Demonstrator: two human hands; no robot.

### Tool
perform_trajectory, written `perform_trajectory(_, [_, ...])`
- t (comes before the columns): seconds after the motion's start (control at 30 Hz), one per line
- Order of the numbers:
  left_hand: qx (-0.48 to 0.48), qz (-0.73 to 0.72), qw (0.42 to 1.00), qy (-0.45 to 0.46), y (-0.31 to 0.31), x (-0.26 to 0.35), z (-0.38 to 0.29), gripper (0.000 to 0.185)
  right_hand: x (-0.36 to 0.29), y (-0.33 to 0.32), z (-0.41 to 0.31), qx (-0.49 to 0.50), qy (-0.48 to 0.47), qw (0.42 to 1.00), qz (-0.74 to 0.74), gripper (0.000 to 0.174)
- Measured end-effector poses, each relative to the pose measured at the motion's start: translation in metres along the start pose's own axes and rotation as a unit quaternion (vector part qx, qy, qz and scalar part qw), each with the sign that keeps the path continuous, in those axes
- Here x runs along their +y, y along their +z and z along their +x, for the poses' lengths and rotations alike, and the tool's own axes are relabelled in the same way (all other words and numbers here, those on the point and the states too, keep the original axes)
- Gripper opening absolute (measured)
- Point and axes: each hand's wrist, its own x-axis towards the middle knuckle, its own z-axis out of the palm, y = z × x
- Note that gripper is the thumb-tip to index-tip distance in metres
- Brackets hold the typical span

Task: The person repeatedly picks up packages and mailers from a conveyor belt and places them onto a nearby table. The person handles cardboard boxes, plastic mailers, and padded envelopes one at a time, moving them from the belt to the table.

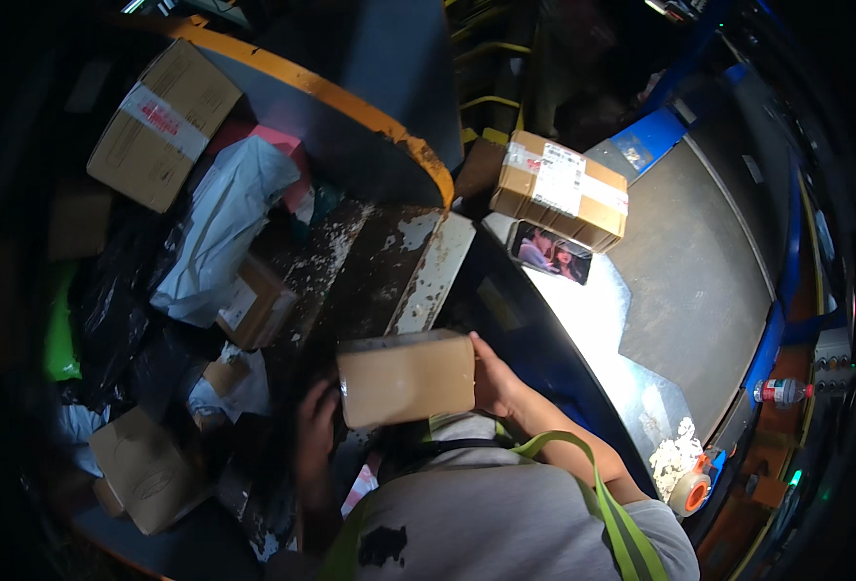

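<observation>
A brown cardboard box is held up in front of my chest. My right hand grips its right end, with fingers behind and along the side. My left hand is dark and blurred close to the box's left end, fingers partly bent; whether it touches the cardboard I cannot tell. Beyond, a taped carton with a white label sits on the edge of the conveyor belt. Just in front of that carton lies a phone showing a picture of people.
Parcels crowd the left: a large taped carton, a white plastic bag, a smaller box and another carton. An orange-edged metal chute wall curves behind. A tape roll and a bottle are at right.
</observation>
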Motion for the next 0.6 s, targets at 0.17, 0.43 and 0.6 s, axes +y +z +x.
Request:
perform_trajectory(0.17, [-0.215,-0.049,0.942,0.253,0.064,0.069,-0.02,0.023,-0.021,-0.003,-0.028,-0.027,-0.068,0.996,0.05,0.059])
perform_trajectory(0.43, [-0.39,0.123,0.871,0.272,0.148,0.153,-0.034,0.03,-0.045,-0.045,-0.126,0.134,-0.528,0.839,0.011,0.056])
perform_trajectory(0.6, [0.172,0.469,0.717,0.486,0.09,0.16,-0.002,0.041,-0.069,-0.185,-0.202,0.24,-0.607,0.733,0.19,0.04])
